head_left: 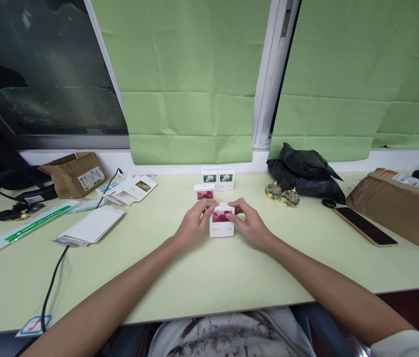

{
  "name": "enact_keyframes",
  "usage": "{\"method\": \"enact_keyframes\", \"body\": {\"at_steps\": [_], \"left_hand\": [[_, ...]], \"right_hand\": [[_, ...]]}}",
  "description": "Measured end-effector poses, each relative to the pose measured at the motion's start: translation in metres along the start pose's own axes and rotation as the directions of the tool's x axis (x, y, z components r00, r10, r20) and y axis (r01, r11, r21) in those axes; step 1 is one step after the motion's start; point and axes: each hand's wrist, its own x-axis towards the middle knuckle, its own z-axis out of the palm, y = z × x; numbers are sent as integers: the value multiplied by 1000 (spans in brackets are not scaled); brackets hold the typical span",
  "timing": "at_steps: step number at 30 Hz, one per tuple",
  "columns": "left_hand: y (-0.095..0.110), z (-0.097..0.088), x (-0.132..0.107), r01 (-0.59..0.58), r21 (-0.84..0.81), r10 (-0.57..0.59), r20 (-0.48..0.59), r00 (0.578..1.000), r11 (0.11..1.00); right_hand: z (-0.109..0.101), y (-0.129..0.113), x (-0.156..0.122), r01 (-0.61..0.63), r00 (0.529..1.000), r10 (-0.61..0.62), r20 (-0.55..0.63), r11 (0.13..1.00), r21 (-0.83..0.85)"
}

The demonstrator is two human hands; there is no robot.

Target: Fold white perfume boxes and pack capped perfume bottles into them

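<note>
A small white box [222, 229] with a pink-red flower picture stands upright on the table in front of me. My left hand [195, 221] grips its upper left side, fingers bent over the top. From the other side my right hand [248, 223] holds it, thumb on the front face and fingers behind the top edge. Just behind it, partly covered by my left hand, is a second white box [204, 188] with a similar red picture. Farther back, two white boxes with green-and-white flower pictures [217, 177] stand side by side.
Flattened white cartons [92, 225] and an open brown box [78, 176] lie left, near a green-printed plastic strip [34, 224] and a black cable [51, 287]. Right are two gold-capped glass bottles [290, 198], a black plastic bag [306, 173], a phone [365, 226] and a brown parcel [398, 206].
</note>
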Motion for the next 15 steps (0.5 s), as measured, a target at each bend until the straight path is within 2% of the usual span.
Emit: {"method": "enact_keyframes", "body": {"at_steps": [3, 8, 15], "left_hand": [[-2, -1, -1, 52, 5, -52, 81, 995, 999], [-11, 1, -7, 155, -62, -137, 235, 962, 986], [-8, 2, -10, 167, 32, -170, 185, 968, 985]], "right_hand": [[-1, -1, 1, -4, 1000, 4, -17, 1000, -10], [-1, 1, 1, -15, 1000, 14, -8, 1000, -19], [0, 3, 0, -16, 999, 20, 41, 996, -83]]}}
